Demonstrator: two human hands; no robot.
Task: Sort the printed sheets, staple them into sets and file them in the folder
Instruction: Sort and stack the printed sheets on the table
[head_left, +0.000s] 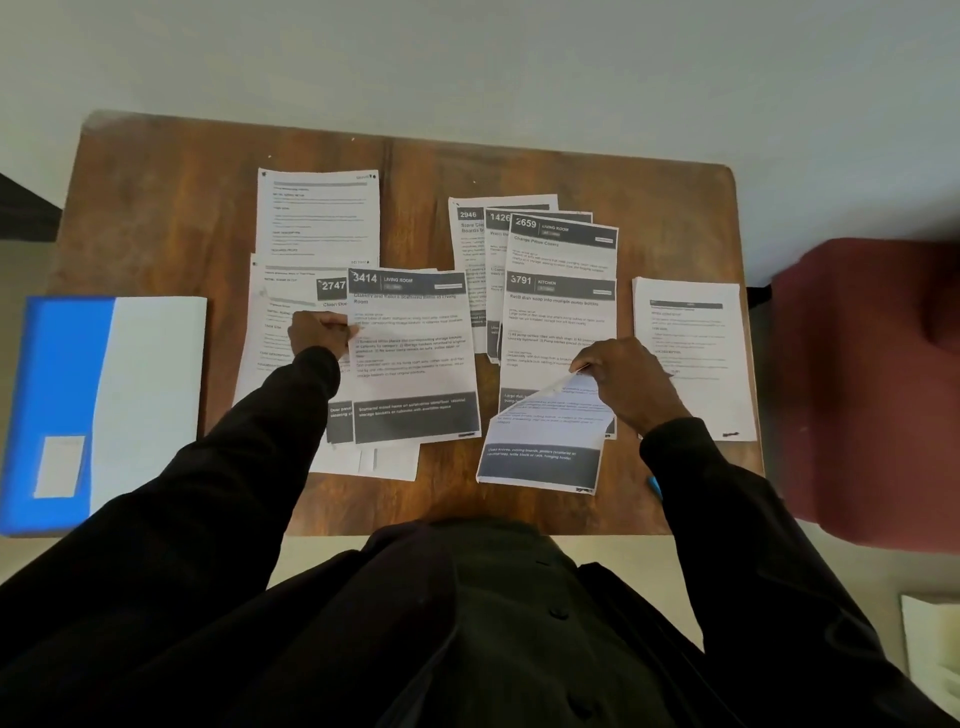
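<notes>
Sheets cover the table (415, 171); the right hand (626, 382) pinches the curled top edge of a loose sheet (540, 452) at near right. The left hand (318, 335), fingers curled, grips the 3414 sheet (415, 364) by its left edge, with the blue folder (62, 374) farther left, nearer that hand.

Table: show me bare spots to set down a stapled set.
Bare wood: far-left corner of the table beyond the blue folder; the gap between the plain far sheet and the fanned numbered sheets. Crowded across the middle.
</notes>
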